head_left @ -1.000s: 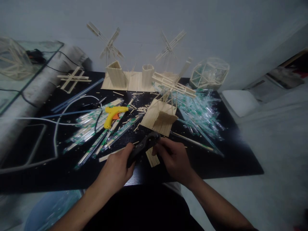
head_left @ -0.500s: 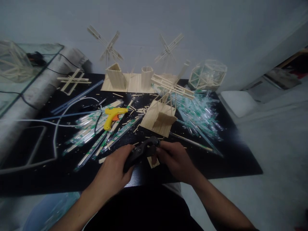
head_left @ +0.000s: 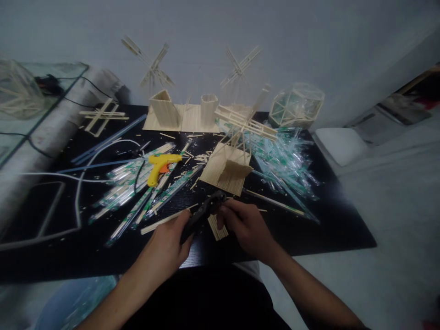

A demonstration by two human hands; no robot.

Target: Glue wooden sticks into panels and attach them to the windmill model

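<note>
My left hand (head_left: 168, 240) is wrapped round the dark handles of black pliers (head_left: 203, 213), whose head points away to the right. My right hand (head_left: 244, 223) is closed in a pinch beside the head of the pliers. Whatever sits between its fingertips is too small and dark to make out. Just under the fingers, a small panel of joined wooden sticks (head_left: 217, 228) lies on the black table (head_left: 292, 236). Beyond the hands stands a stick-built windmill model (head_left: 245, 126) on a square wooden base (head_left: 215, 169), with a low stick wall on it.
A yellow glue gun (head_left: 158, 167) lies on plastic-wrapped stick bundles (head_left: 127, 183), its white cable (head_left: 78, 197) looping left. Crumpled green-and-clear wrappers (head_left: 285, 156) lie right. Stick towers (head_left: 165, 110) stand at the back. Loose sticks (head_left: 163, 222) and offcuts are scattered about.
The pliers have turned a little, and their handles now look closer together. My left hand has shifted slightly, showing more loose sticks behind it. My right hand stays by the tool's head.
</note>
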